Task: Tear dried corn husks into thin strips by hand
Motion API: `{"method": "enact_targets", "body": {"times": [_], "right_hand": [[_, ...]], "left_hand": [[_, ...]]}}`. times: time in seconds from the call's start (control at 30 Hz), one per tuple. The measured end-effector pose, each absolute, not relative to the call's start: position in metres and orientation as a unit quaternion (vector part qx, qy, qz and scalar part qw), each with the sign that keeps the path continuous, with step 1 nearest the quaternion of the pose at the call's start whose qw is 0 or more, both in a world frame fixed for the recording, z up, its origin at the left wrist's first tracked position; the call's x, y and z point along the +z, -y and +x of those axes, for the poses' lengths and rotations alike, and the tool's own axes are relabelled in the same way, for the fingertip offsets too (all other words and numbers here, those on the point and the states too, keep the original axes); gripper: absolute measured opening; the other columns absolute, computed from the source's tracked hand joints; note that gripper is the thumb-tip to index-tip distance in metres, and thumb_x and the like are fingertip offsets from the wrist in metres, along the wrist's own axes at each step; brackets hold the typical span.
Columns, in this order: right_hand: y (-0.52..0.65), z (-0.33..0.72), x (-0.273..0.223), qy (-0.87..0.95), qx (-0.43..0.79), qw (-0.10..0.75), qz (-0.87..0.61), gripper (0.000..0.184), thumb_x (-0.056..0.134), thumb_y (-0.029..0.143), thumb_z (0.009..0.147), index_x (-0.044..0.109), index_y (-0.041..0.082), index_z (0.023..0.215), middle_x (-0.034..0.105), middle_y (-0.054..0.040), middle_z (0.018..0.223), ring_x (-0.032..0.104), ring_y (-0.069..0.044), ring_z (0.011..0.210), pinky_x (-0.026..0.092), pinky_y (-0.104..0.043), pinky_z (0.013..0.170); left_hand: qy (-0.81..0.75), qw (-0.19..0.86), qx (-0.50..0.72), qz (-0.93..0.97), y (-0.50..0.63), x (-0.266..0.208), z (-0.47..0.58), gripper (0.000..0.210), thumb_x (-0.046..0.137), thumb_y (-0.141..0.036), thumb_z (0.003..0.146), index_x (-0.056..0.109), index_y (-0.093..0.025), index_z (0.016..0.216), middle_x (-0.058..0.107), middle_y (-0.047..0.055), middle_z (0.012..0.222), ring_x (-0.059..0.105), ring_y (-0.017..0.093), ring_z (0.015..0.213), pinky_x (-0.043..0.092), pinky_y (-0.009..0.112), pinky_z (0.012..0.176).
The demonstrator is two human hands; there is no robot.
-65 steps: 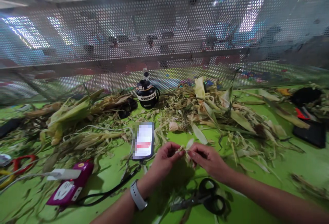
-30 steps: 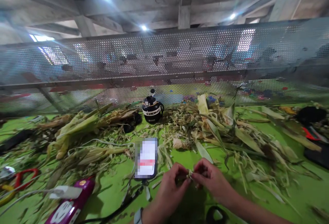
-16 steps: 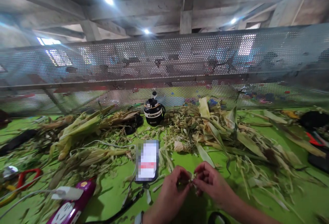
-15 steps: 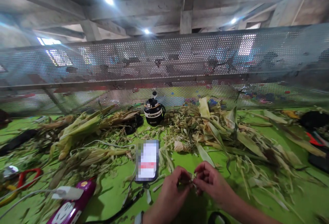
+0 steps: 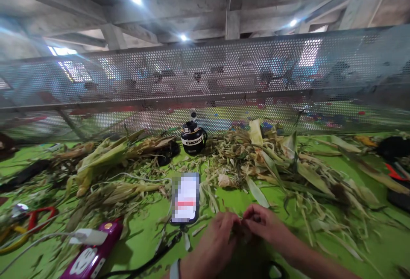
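My left hand [image 5: 216,240] and my right hand [image 5: 267,227] meet low in the middle, over the green tabletop [image 5: 134,245]. Both are closed, thumbs and fingertips pinched together and almost touching. Whatever sits between them is small and mostly hidden by the fingers, so I cannot make it out. Just beyond the hands lie loose strips of dried corn husk [image 5: 256,192] and a pale crumpled piece [image 5: 226,180]. A phone [image 5: 188,198] with a lit screen rests left of them. A dark round object [image 5: 276,270] is partly seen below my right wrist.
Heaps of corn husk [image 5: 109,155] spread left and right. A black mug-shaped bottle [image 5: 192,139] stands at the back before a perforated metal screen [image 5: 205,74]. At left lie a purple device [image 5: 96,253] with a white plug and cable, and red-handled scissors [image 5: 41,219].
My hands have drawn closer together, and the left has turned so its back covers more of the fingertips. The pale bit between them is now hidden. The view has shifted slightly.
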State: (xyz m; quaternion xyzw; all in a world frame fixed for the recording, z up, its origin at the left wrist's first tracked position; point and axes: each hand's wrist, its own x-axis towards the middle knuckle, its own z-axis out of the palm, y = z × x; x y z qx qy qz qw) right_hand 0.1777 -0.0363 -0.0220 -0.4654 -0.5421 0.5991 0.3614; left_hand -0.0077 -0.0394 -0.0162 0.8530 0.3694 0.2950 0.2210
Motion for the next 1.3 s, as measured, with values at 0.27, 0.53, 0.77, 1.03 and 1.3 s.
{"method": "enact_targets", "body": {"times": [0.27,0.53,0.77,1.03,1.3], "right_hand": [[0.041,0.177,0.001,0.637,0.479,0.341,-0.499,0.021,0.063,0.037,0.073,0.058,0.018,0.068,0.051,0.0016,0.063,0.048,-0.013,0.06,0.038,-0.025,0.057],[0.046,0.176,0.008,0.67,0.362,0.384,-0.522,0.021,0.063,0.038,0.076,0.068,0.02,0.067,0.046,-0.0001,0.066,0.046,-0.015,0.064,0.038,-0.026,0.059],[0.04,0.176,-0.002,0.611,0.422,0.425,-0.518,0.027,0.066,0.043,0.07,0.064,0.018,0.064,0.046,0.0017,0.063,0.045,-0.013,0.059,0.037,-0.025,0.057],[0.033,0.179,-0.005,0.533,0.466,0.467,-0.531,0.032,0.07,0.048,0.065,0.06,0.017,0.066,0.048,0.0024,0.06,0.043,-0.012,0.057,0.035,-0.025,0.056],[0.031,0.172,-0.002,0.515,0.506,0.455,-0.521,0.039,0.072,0.053,0.061,0.061,0.016,0.068,0.052,0.003,0.057,0.043,-0.011,0.054,0.035,-0.025,0.054]], "left_hand": [[-0.384,0.312,0.287,0.82,0.037,-0.012,-0.006,0.024,0.051,-0.003,0.072,0.054,-0.02,0.088,0.064,0.006,0.085,0.058,0.02,0.079,0.045,0.028,0.071],[-0.381,0.503,0.26,0.731,0.032,0.003,-0.003,0.009,0.055,-0.017,0.074,0.061,-0.015,0.081,0.058,-0.001,0.069,0.051,0.013,0.065,0.039,0.021,0.061],[-0.306,0.553,0.201,0.748,0.036,0.012,-0.005,0.026,0.05,-0.036,0.081,0.057,-0.017,0.065,0.042,-0.003,0.061,0.038,0.011,0.059,0.033,0.02,0.057],[-0.273,0.647,0.161,0.693,0.041,0.01,-0.006,0.031,0.049,-0.045,0.082,0.06,-0.017,0.075,0.046,-0.002,0.065,0.04,0.01,0.061,0.034,0.02,0.06],[-0.291,0.784,0.203,0.509,0.041,0.011,-0.001,0.027,0.059,-0.042,0.076,0.062,-0.015,0.076,0.052,-0.002,0.063,0.043,0.008,0.056,0.03,0.02,0.055]]}}
